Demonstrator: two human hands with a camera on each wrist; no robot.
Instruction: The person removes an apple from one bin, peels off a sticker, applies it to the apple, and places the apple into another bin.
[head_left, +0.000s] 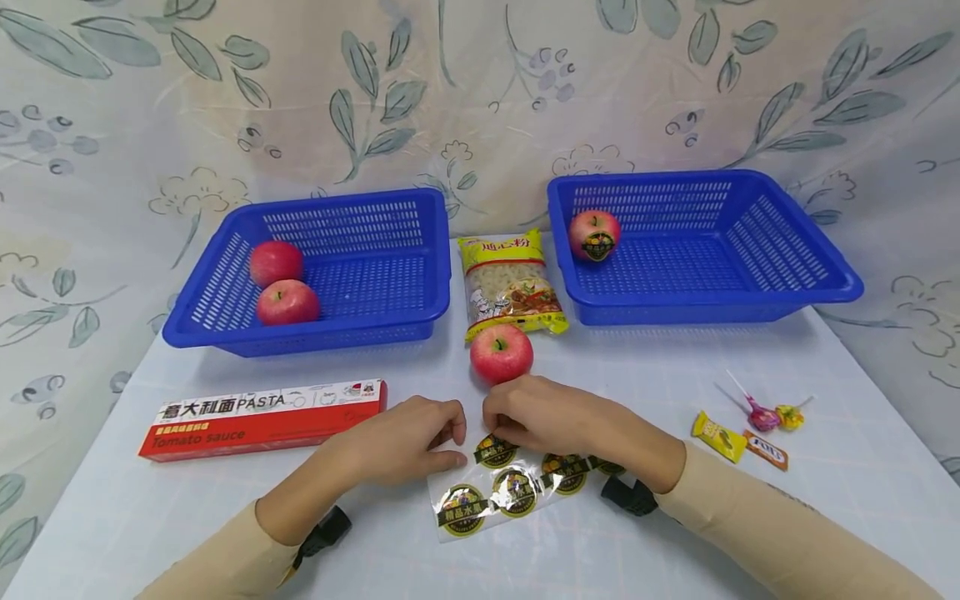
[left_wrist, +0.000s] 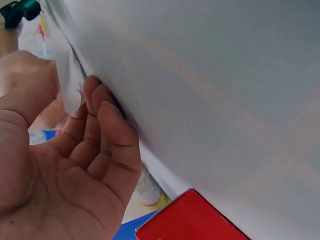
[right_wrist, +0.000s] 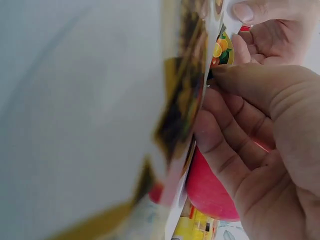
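Right hand [head_left: 551, 412] pinches sticker [head_left: 495, 452], relaxed left hand [head_left: 405, 437] thumbs the sheet [head_left: 474, 475] edge; best peel slowly, keeping it flat.

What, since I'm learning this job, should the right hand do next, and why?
Probably the right hand should ease the sticker fully off the sheet: it appears to pinch that sticker's edge, the nearby apple shows none, and the apple in the right basket wears one.
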